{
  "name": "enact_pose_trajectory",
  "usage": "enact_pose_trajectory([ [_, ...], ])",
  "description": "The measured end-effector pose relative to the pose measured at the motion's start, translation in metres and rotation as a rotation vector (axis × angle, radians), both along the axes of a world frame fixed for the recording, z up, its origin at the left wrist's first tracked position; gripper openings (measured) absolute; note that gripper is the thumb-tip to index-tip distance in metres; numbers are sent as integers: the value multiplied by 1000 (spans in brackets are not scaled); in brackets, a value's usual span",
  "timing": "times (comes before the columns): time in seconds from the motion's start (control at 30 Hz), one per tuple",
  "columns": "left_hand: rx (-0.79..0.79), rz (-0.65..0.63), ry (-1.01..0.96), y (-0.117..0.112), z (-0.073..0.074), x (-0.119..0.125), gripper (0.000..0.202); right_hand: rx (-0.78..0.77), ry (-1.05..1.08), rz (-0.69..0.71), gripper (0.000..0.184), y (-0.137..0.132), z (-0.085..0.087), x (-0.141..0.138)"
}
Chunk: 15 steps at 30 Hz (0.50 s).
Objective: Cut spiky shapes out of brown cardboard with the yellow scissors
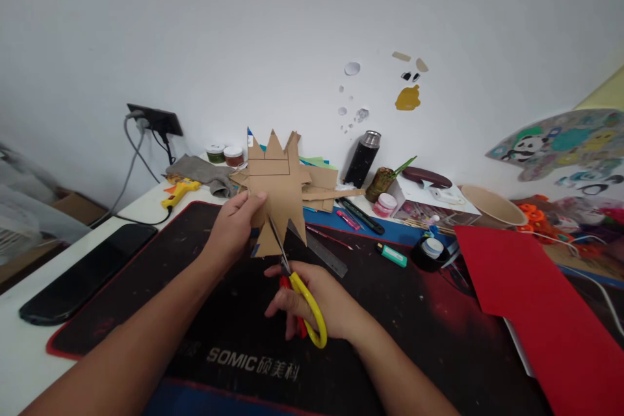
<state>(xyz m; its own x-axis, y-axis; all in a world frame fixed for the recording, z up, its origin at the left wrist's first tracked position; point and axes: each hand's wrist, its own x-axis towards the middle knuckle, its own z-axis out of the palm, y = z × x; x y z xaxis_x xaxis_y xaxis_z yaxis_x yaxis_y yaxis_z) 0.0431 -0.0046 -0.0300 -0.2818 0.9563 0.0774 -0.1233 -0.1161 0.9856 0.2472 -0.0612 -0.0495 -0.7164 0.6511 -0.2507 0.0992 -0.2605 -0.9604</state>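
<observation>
A person's left fingers (247,204) pinch the left edge of a brown, spiky-topped cardboard piece (277,188). The right fingers (292,299), curled around scissors (309,298), sit below it, the blades at its lower part. Beyond the right fingers, a gray strip (324,255) lies on a black mat (404,318).

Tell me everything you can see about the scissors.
The scissors have one yellow and one red handle, both plastic-looking, and slim grey blades that look metal. The right hand holds them by the handles above the black mat. They slant, tips up and leftward, over the lower part of the cardboard, apparently touching it. How far the blades are open is unclear.
</observation>
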Motion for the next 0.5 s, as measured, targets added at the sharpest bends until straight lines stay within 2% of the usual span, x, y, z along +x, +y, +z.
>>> enact_pose_trajectory([
  [0.2,-54,-43,46,-1,1,1,28,58,-47,-77,81,1,2,-1],
  [0.37,-39,12,114,0,2,0,28,88,-55,-112,69,0,2,-3],
  [0.5,-38,1,135,0,3,0,27,102,-64,-145,61,0,-1,-6],
])
